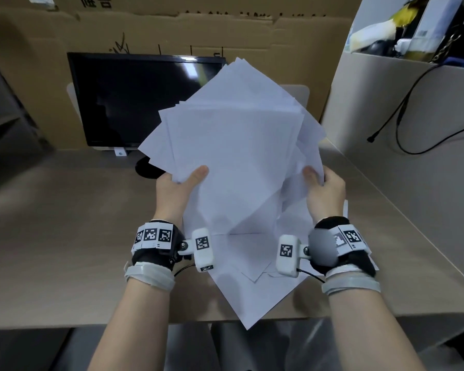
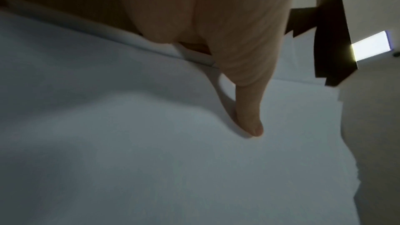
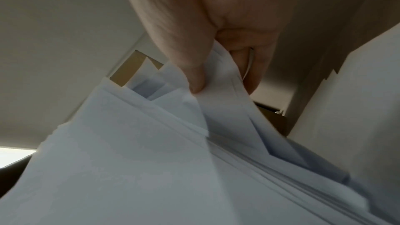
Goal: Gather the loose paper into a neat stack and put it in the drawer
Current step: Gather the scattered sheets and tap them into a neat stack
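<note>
I hold the loose paper [image 1: 233, 145] with both hands: my left hand [image 1: 176, 191] pinches its left edge, thumb on top and the other fingers hidden behind, and my right hand [image 1: 324, 190] pinches the right edge — the right wrist view shows my thumb [image 3: 184, 54] pressing several sheets against the fingers. The sheets are fanned and crooked, lifted above the desk [image 1: 65, 236], in front of the dark monitor [image 1: 134, 100]. More sheets [image 1: 252, 290] lie on the desk under my wrists — one corner hangs over its near edge.

The paper [image 1: 233, 162] hides both hands' fingers behind it and part of the monitor [image 1: 134, 103]
</note>
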`<state>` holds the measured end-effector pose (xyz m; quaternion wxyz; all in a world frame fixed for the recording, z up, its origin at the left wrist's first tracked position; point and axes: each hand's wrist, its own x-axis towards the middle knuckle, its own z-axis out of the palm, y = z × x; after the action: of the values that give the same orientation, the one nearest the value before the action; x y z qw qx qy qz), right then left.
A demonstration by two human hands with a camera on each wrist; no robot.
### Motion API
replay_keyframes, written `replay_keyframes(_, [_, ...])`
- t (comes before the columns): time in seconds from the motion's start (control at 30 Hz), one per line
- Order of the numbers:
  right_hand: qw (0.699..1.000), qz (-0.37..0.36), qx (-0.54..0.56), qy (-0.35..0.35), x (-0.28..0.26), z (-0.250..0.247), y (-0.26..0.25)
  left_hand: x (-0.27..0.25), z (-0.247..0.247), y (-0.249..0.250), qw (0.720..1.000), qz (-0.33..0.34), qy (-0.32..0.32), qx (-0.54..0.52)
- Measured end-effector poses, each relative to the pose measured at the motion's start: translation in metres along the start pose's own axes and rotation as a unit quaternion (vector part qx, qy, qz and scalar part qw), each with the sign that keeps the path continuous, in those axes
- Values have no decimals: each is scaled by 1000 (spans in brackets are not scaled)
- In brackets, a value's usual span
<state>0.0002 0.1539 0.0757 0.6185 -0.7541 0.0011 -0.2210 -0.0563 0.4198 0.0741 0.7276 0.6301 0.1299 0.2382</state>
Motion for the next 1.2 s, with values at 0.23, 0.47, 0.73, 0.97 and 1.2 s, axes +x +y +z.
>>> replay_keyframes(0.23, [997,-18,-74,-30,-2,2,-4,4,5,-4,1000,7,-12,13])
replay_keyframes(0.47, [998,-37,-35,21,10,0,-28,10,4,11,995,-60,19,-73])
replay_keyframes(0.73, [959,188,-82,-196,3,24,12,16,-22,-11,950,-295,-38,91])
replay_keyframes(0.97, [930,323,-35,-172,-16,27,29,2,-38,-34,943,-331,-16,28])
replay_keyframes(1.2, [934,310,-30,-174,-19,38,38,8,-44,-50,943,-329,-2,57])
